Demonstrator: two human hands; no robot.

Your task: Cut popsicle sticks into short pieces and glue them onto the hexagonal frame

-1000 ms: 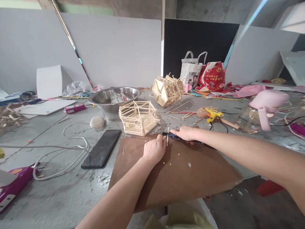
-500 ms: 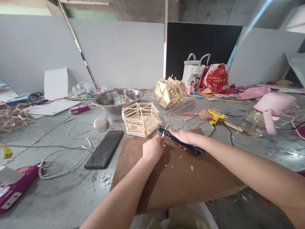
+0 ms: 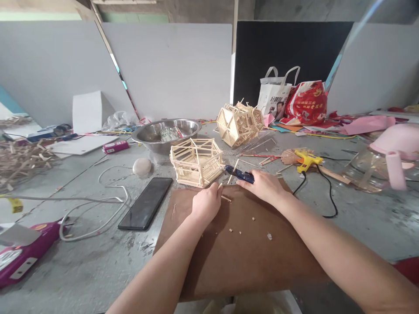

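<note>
My left hand (image 3: pixel 206 201) is closed over the brown board, pinching a short wooden stick (image 3: pixel 220 186) whose tip shows at the fingertips. My right hand (image 3: pixel 263 185) grips blue-handled pliers (image 3: pixel 241 174), which point left toward a hexagonal stick frame (image 3: pixel 196 163). Another thin wooden stick (image 3: pixel 233 171) slants upward beside the pliers' head; I cannot tell whether they touch. A cut stick piece (image 3: pixel 226 198) lies on the board (image 3: pixel 229 261) between my hands, with several tiny offcuts nearer to me.
Behind the frame stand a metal basin (image 3: pixel 144 136) and a second stick model (image 3: pixel 240 124). A black phone (image 3: pixel 145 204) and a looping cable lie left. On the right are a yellow glue gun (image 3: pixel 307 160) and a pink-lidded jug (image 3: pixel 369 168). A purple power strip (image 3: pixel 29 255) sits near left.
My hands have moved apart, the pliers drawing away from the stick in my left hand. A stick piece now lies on the board between them. The view has turned slightly left.
</note>
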